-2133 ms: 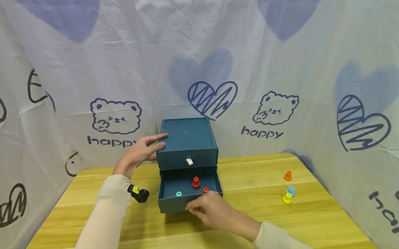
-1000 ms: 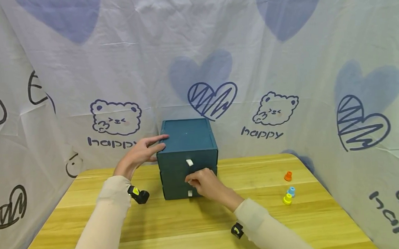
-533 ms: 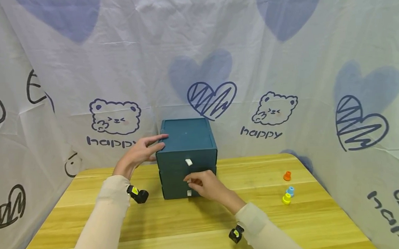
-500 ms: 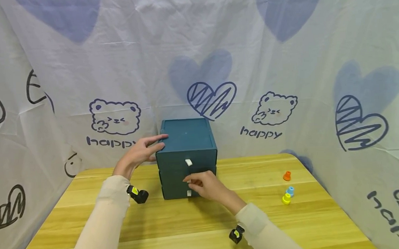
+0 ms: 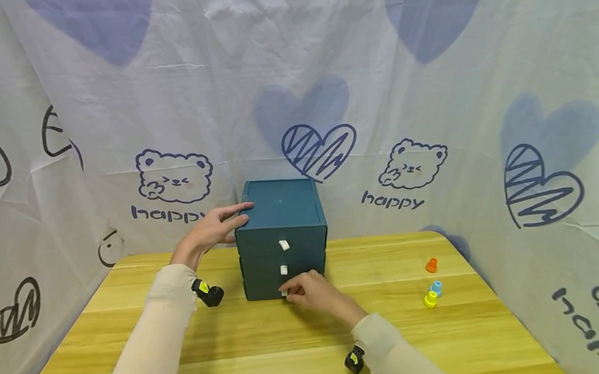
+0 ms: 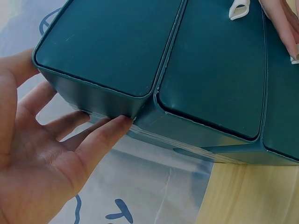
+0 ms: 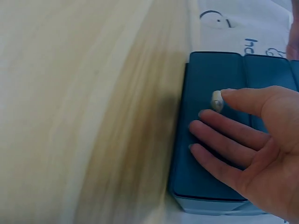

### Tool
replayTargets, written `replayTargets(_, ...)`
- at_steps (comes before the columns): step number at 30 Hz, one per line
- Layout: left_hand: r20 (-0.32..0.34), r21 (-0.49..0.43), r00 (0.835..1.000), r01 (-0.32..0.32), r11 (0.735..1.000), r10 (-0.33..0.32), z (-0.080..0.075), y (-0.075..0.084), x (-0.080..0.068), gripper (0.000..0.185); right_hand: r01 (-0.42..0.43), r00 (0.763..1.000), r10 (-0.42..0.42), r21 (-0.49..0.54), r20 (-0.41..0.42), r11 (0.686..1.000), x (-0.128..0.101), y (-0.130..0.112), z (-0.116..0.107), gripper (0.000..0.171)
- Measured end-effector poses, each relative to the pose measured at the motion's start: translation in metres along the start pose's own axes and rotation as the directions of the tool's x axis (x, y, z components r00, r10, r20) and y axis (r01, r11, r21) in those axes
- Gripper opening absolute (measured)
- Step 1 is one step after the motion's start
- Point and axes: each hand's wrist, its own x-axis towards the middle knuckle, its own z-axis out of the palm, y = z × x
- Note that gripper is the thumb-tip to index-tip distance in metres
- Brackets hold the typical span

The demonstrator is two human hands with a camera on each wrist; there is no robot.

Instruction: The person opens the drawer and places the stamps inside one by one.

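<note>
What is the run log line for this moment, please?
left hand: rests on drawer box side | right hand: fingers at bottom drawer tab | drawers: closed

left hand (image 5: 208, 231): arm stretched forward, palm open, fingers straight and spread, fingertips pressing sideways | right hand (image 5: 311, 294): forearm low and angled in, fingers loosely extended, forefinger and thumb close together at the tips | both sleeves beige

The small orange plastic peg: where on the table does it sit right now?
In the head view, the small orange plastic peg stands on the wooden table's right side, apart from the teal drawer box, just behind the light blue peg and yellow peg.
</note>
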Motion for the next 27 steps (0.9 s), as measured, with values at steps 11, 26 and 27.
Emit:
replayTargets(11,-0.004,0.003,1.000,-0.005,1.000,0.005,0.0014,0.0015,-0.0010,0.060,0.001,1.000,-0.002,-0.023,-0.016,1.000,0.0033,0.0026,0.0041,0.021)
replayTargets(26,-0.019,0.027,1.000,-0.014,1.000,0.014,0.0022,0.0012,-0.0027,0.059,-0.015,0.998,0.013,-0.033,-0.068,0.999,0.0086,0.0091,0.0057,0.012)
replayTargets(27,-0.019,0.028,1.000,-0.013,1.000,0.014,0.0020,0.0012,-0.0026,0.059,-0.014,0.997,0.012,-0.035,-0.071,0.999,0.0087,0.0091,0.0056,0.012)
